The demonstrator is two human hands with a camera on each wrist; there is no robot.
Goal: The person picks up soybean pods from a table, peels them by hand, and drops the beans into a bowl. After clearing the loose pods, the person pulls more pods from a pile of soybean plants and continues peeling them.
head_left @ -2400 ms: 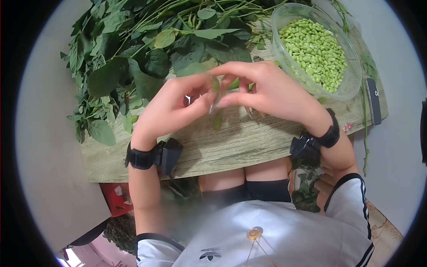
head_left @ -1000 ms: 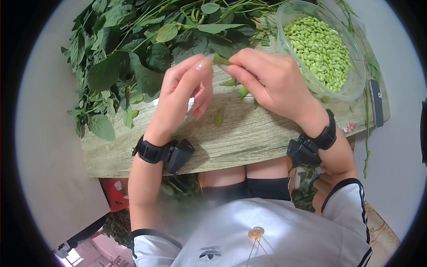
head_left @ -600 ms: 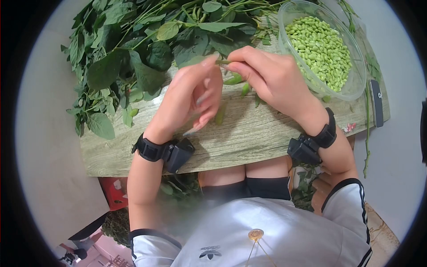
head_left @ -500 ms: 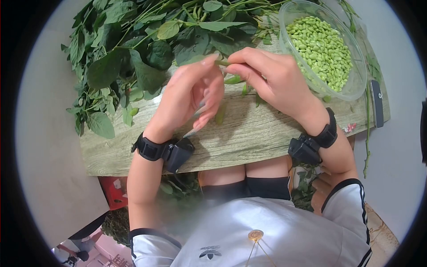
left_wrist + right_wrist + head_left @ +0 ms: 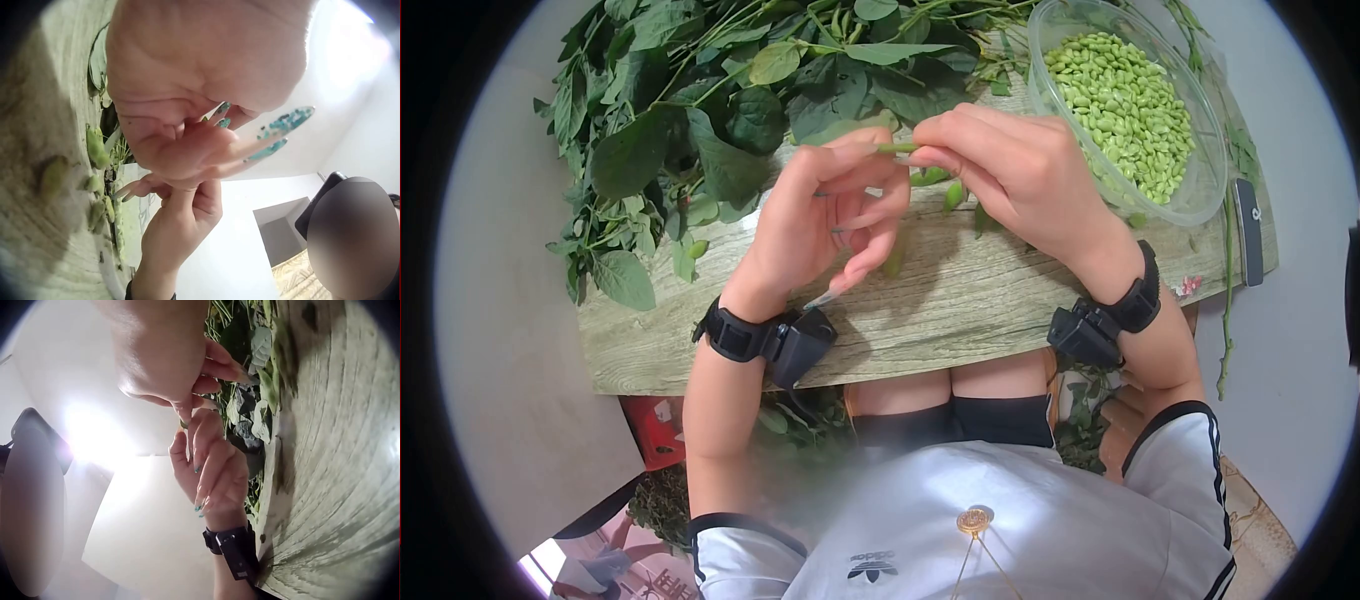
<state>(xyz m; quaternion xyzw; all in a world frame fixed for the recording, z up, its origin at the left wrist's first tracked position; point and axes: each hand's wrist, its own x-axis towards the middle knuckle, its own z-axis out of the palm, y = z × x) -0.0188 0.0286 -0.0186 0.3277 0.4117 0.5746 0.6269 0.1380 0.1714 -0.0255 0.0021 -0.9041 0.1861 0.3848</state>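
A green soybean pod [image 5: 897,148] is stretched between the fingertips of both hands, above the table. My left hand [image 5: 825,215] pinches its left end with thumb and forefinger, while the other fingers with long blue-green nails hang loosely bent. My right hand [image 5: 1020,175] pinches the other end between thumb and forefinger. In the left wrist view the palm and fingers hide the held pod. Several loose pods [image 5: 955,194] lie on the wood beneath the right hand. Another pod [image 5: 893,262] lies partly behind the left fingers.
A clear plastic tub [image 5: 1215,185] with many shelled green beans [image 5: 1125,125] stands at the back right. Leafy soybean plants [image 5: 730,130] heap across the back left of the wooden table [image 5: 960,320]. A dark phone-like object [image 5: 1248,235] and a long stem [image 5: 1227,320] lie at the right edge.
The hands have come apart from close together, with the pod turned level between them. Lately the left wrist has rolled, showing the palm and lower fingers more. The right hand has stayed nearly still.
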